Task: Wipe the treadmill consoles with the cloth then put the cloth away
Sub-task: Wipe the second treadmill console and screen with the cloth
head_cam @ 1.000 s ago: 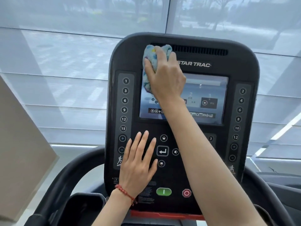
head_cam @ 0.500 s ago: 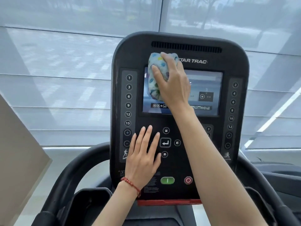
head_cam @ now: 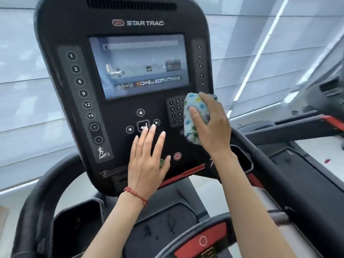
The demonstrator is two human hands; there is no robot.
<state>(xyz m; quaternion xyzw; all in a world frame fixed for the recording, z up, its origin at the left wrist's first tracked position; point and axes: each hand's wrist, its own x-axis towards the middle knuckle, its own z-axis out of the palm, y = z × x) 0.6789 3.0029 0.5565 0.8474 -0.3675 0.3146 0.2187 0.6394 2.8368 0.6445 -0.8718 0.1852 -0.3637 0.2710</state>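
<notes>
The right hand [head_cam: 210, 125] was closed around a bunched cloth [head_cam: 193, 118], pale blue with coloured dots, thumb across its front and fingers wrapped behind, pressing it against the lower right edge of the treadmill console [head_cam: 122, 101]. The cloth covered the right side of a small number keypad [head_cam: 176, 112], where the digits 1, 2, 4, 5, 7 and 0 could be read. The left hand [head_cam: 147, 161] lay flat and spread, holding nothing, palm on the lower middle of the console with its fingertips reaching the enter key [head_cam: 143, 125] and the small keys ringed around it. A red string bracelet [head_cam: 135, 194] circled that wrist.

Near the console's bottom edge, a red stop button [head_cam: 177, 156] sat just right of the left hand, and a green button [head_cam: 161, 162] peeked from under the thumb. Fine print near the bottom left corner was too small to read. Down the left edge ran a column of keys [head_cam: 81, 94] marked 1, 3, 6, 9, 12, 15, plus and minus. The right column showed 2, 4, 6, probably 8, and 10. The lit screen [head_cam: 139, 66] filled the upper middle, its icons blurred. Above it stood "STAR TRAC" [head_cam: 145, 23], beside a red logo, beneath a vent slot [head_cam: 131, 4] at the top edge.
</notes>
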